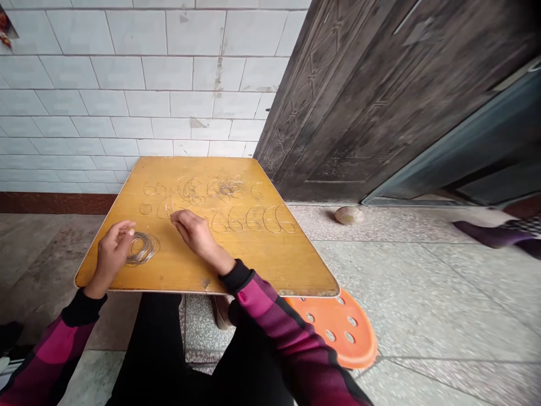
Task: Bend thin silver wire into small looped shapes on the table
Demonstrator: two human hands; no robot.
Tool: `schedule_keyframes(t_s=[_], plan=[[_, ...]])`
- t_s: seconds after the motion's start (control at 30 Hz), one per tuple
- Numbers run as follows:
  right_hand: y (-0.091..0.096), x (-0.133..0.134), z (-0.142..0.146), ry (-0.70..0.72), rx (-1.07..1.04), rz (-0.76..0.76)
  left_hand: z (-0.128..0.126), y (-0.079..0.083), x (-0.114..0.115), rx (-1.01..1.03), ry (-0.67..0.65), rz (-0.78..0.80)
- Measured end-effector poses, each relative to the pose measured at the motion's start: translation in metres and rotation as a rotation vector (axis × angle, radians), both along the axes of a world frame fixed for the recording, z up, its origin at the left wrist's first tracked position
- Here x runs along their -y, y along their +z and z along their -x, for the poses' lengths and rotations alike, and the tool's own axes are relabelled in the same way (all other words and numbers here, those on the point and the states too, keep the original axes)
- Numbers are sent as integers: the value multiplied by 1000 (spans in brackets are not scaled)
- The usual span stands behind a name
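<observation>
A coil of thin silver wire [142, 248] lies on the yellow wooden tabletop [211, 175] near its front left. My left hand [113, 251] is curled at the coil's left edge, with its fingers shut on the wire. My right hand [194, 231] rests palm down at the table's middle, with its fingertips among thin strands. Whether those fingers pinch a strand is hidden. Rows of small wire loops [249, 219] lie spread across the far and right parts of the tabletop, just beyond my right hand.
A white tiled wall [127, 73] rises behind the table, and a dark embossed door [372, 101] stands to the right. An orange perforated stool [338, 327] sits below the table's front right corner. A round tan object [349, 215] lies on the speckled floor.
</observation>
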State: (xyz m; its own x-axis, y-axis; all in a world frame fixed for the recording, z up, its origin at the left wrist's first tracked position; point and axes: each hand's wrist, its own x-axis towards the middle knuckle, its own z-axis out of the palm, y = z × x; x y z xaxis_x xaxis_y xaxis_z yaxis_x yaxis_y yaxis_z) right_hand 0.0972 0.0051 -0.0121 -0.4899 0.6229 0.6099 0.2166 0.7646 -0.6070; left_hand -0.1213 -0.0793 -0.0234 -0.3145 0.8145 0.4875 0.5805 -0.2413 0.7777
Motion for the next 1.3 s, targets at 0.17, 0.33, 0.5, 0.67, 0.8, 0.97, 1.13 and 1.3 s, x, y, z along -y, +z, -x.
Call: schedule_keyframes(t_s=[0.17, 0.33, 0.5, 0.67, 0.8, 0.97, 1.13, 1.3], plan=[[0, -10, -65, -175, 333, -381, -76, 41, -28, 616, -460, 246], [-13, -19, -105, -233, 307, -412, -132, 36, -66, 804, -528, 253], [-27, -23, -109, -225, -366, 59, -139, 23, -77, 932, -530, 232], [-28, -20, -96, 111, -737, 863, -138, 22, -76, 1007, -591, 262], [-24, -14, -89, 229, -892, 1073, -141, 19, -75, 1024, -647, 286], [-19, -14, -95, 401, -891, 1150, -141, 17, -75, 1012, -649, 302], [-21, -23, -98, 373, -924, 1157, -143, 19, -70, 941, -666, 368], [-24, -20, -89, 311, -750, 1022, -154, 13, -61, 737, -756, 425]])
